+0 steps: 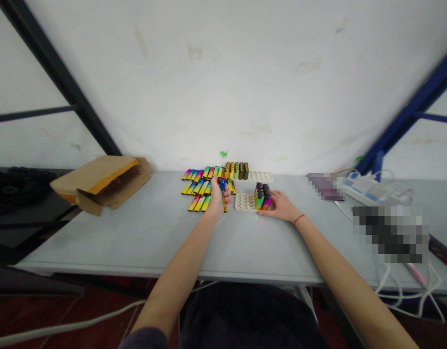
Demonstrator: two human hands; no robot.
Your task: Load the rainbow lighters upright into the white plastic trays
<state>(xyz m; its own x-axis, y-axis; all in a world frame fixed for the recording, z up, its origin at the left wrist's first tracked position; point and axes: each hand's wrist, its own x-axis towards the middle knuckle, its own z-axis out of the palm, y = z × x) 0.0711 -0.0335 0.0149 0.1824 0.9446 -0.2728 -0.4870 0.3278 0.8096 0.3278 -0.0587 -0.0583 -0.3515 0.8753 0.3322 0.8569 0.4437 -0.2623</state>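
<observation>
My left hand (216,198) is closed around a small shiny tube (222,184) with a blue end; the fingers hide most of it. Just right of it lies a white tray with round holes (243,202). Several rainbow-coloured tubes with dark tops (263,196) stand upright in the tray's right part. My right hand (279,206) grips that tray's right end, thumb along the front edge and fingers behind. Rows of glossy, multicoloured tubes (197,188) lie flat beside and behind my left hand.
Behind, a second white holed tray (260,176) bears upright gold and dark tubes (237,170). An opened cardboard box (103,179) lies at the left. A power strip (361,188) and cables occupy the right. The table's front edge (245,277) is near my body; a wall rises behind.
</observation>
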